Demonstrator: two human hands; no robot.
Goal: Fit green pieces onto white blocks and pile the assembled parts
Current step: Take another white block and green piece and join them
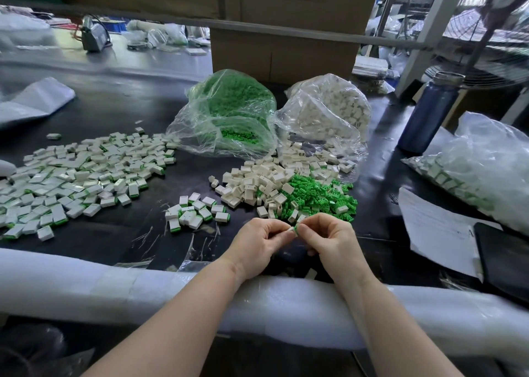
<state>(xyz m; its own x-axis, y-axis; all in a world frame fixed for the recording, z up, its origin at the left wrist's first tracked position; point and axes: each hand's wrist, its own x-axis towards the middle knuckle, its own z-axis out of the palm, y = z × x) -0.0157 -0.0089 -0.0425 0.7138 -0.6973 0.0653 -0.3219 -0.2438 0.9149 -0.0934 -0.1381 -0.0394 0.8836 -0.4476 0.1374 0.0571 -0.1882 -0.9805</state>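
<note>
My left hand (259, 240) and my right hand (329, 240) meet fingertip to fingertip near the table's front edge, pinching one small white block with a green piece (294, 229) between them. Just beyond the hands lies a heap of loose white blocks (257, 184) beside a heap of loose green pieces (317, 199). A small cluster of assembled parts (194, 212) sits left of the hands. A much wider spread of assembled parts (80, 173) covers the left of the black table (137, 104).
Two clear bags, one of green pieces (229, 116) and one of white blocks (329, 110), stand behind the heaps before a cardboard box (283, 56). A blue bottle (429, 113), a bag of assembled parts (472, 173), paper (438, 227) and a dark tablet (503, 256) crowd the right. White foam padding (114, 285) lines the front edge.
</note>
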